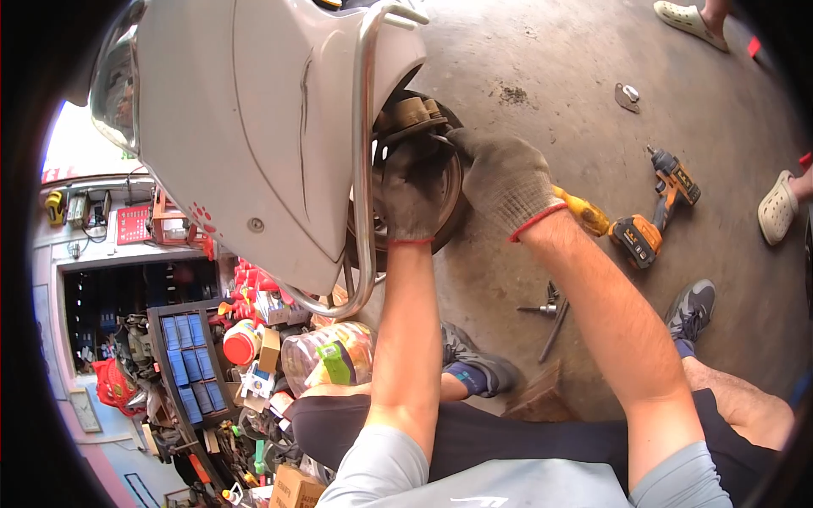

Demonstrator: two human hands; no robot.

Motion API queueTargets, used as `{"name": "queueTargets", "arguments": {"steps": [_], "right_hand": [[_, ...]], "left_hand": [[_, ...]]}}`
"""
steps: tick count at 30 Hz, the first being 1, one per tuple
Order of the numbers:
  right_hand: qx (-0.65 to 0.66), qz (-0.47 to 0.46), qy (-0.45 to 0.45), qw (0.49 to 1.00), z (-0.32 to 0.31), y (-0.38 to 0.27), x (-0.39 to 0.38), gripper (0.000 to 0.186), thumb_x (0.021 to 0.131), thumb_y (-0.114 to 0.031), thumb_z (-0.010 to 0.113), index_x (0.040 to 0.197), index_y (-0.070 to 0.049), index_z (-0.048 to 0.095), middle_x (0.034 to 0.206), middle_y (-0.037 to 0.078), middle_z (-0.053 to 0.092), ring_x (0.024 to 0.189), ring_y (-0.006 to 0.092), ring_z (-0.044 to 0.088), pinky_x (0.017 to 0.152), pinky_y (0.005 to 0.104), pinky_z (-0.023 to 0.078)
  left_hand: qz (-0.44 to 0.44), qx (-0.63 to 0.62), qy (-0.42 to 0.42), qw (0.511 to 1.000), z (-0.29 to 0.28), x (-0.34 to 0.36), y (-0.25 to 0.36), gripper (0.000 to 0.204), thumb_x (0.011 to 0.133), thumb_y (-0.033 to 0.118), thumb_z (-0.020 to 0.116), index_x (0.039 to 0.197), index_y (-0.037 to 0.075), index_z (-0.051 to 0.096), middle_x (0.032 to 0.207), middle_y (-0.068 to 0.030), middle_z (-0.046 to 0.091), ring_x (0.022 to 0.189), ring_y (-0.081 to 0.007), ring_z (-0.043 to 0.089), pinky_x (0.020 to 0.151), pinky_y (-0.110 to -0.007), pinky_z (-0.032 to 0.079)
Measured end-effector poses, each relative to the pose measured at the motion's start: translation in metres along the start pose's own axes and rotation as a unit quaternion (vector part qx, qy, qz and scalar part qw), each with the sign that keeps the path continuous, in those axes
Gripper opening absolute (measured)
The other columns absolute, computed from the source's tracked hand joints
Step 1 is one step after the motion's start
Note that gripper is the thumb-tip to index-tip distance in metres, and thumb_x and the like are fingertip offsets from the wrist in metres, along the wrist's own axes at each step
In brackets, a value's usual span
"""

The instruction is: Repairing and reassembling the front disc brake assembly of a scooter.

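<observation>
As the head view shows, a rusty metal part sits at the white vehicle's wheel, just beyond the hands, its long axis roughly left to right. The left hand, nearer, lies below it; the right hand is at its right. Whether either pinches anything, I cannot tell.

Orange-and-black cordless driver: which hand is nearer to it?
Right. The right hand is left of the driver, closer to it; the left hand is farther left, at the wheel.
</observation>
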State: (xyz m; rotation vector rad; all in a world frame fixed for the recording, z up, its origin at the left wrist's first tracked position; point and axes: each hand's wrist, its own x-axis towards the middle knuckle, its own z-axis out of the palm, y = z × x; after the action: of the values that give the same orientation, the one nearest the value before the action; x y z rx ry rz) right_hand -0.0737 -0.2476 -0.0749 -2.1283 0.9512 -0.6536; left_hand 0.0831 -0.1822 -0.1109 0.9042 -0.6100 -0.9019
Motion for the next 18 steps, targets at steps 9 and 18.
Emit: {"name": "queueTargets", "arguments": {"steps": [9, 18], "right_hand": [[-0.093, 0.015, -0.037, 0.995, -0.007, -0.003, 0.009, 0.026, 0.09, -0.022, 0.06, 0.114, -0.016, 0.069, 0.096, 0.015, 0.073, 0.091, 0.0345, 0.071, 0.078, 0.0466, 0.057], [0.005, 0.037, 0.002, 0.999, 0.001, 0.008, 0.01, 0.036, 0.091, -0.012, 0.053, 0.123, -0.016, 0.067, 0.104, 0.019, 0.07, 0.099, 0.0373, 0.067, 0.083, 0.0452, 0.054]], "left_hand": [[-0.039, -0.113, 0.034, 0.992, 0.01, 0.008, -0.004, 0.027, 0.09, -0.002, 0.059, 0.116, -0.004, 0.063, 0.108, -0.0134, 0.068, 0.1, -0.0231, 0.066, 0.091, -0.036, 0.056], [0.036, 0.126, 0.063, 0.989, 0.021, 0.009, -0.008, 0.032, 0.088, -0.003, 0.062, 0.12, -0.001, 0.064, 0.108, -0.0069, 0.068, 0.102, -0.0163, 0.063, 0.092, -0.029, 0.049]]}}
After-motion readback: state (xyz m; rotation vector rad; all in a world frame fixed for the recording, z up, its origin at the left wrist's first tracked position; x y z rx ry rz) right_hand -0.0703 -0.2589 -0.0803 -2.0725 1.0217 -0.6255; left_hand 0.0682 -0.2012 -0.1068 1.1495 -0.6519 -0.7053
